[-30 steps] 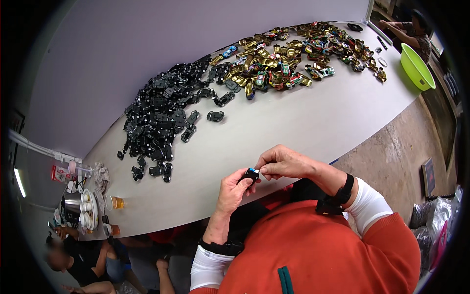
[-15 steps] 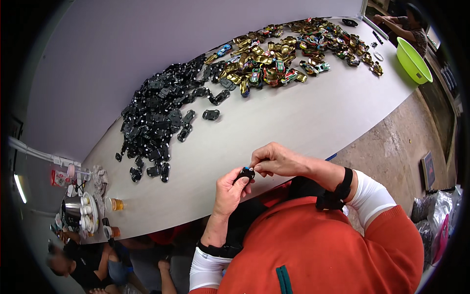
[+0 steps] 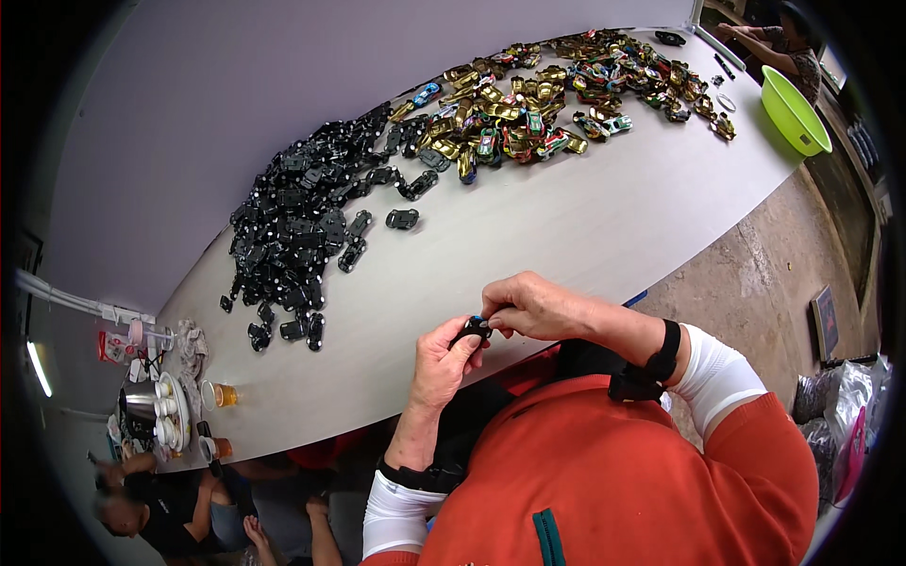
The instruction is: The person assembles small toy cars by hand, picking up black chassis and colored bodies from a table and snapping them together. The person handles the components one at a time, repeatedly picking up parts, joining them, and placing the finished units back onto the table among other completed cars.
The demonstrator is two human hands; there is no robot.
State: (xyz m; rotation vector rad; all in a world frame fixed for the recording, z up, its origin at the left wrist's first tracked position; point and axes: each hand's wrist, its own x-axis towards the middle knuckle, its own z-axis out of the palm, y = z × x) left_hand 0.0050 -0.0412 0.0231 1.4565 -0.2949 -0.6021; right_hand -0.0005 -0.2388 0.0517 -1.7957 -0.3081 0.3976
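Observation:
Near the table's front edge, my left hand grips a small black toy car between thumb and fingers. A bit of blue shows on the car's upper side. My right hand is closed in a pinch against the right end of the car. Whatever sits between those fingertips is too small and covered to make out. Beyond my hands, a heap of black toy car bases with small pale wheels spreads over the left of the table. Gold and many-coloured toy car bodies are piled along the far side.
A green basin stands at the table's right end. At the left end are a tray of cups, glasses of amber drink and a crumpled cloth. Other people sit at lower left and upper right. Plastic bags lie at right.
Both hands stay together at the toy car, which has turned slightly; less blue shows on it. The right fingertips have shifted a little against it. The view has moved slightly.

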